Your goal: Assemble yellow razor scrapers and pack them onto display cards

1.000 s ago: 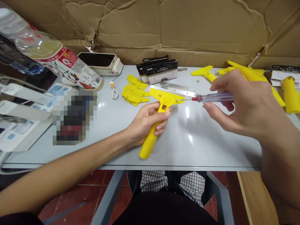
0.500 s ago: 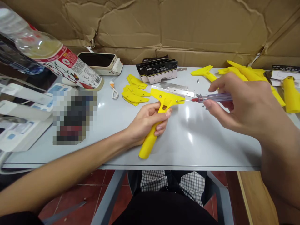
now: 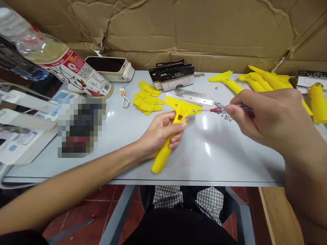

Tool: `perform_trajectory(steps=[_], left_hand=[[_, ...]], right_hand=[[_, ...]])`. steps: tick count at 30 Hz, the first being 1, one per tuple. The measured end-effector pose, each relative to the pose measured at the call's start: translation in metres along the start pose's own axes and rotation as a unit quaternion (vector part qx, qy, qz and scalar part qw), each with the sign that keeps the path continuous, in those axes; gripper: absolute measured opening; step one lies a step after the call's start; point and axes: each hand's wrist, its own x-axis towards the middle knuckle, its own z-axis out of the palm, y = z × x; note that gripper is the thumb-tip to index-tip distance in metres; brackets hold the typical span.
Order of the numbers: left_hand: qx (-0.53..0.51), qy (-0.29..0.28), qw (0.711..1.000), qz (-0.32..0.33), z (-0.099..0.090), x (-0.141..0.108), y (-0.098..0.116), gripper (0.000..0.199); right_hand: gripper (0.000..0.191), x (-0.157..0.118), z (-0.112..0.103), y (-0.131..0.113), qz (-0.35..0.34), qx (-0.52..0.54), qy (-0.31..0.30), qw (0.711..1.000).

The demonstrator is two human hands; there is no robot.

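My left hand [image 3: 166, 132] is closed round the handle of a yellow scraper [image 3: 161, 159], just below its wide head. A metal blade edge shows along the top of that head. My right hand [image 3: 270, 119] grips a screwdriver [image 3: 220, 110] with a clear handle and a red collar. Its thin shaft lies nearly level, and the tip meets the right-hand screw hole of the scraper head. Small screws [image 3: 227, 117] lie in a loose pile behind the screwdriver. Flat metal blades [image 3: 201, 100] rest just beyond the scraper head.
Yellow cover plates [image 3: 146, 103] are stacked left of the scraper. Black-and-white blade boxes [image 3: 176, 76] stand at the back. More yellow scraper handles [image 3: 263, 80] lie at the back right. A bottle [image 3: 76, 69], a phone [image 3: 109, 64] and a power strip [image 3: 25, 143] occupy the left side.
The fingers of my right hand have closed in round the screwdriver handle, where before they were more spread. The scraper and my left hand have hardly moved.
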Motion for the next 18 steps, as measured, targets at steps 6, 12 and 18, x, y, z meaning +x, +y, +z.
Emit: perform_trajectory(steps=[6,12,18], left_hand=[[-0.001,-0.002,1.0,-0.002,-0.0001,-0.0001,-0.0001,0.02],[0.004,0.0,1.0,0.005,-0.0021,0.0007,-0.0018,0.019],[0.021,0.001,1.0,0.005,0.0003,-0.0007,-0.0009,0.021]], right_hand=[[0.021,-0.0037,-0.0061,0.0001,0.019,0.102,-0.051,0.993],[0.023,-0.0019,-0.0038,-0.0019,-0.002,0.001,0.019,1.0],[0.032,-0.0024,0.0008,-0.0008,0.025,-0.002,-0.029,0.999]])
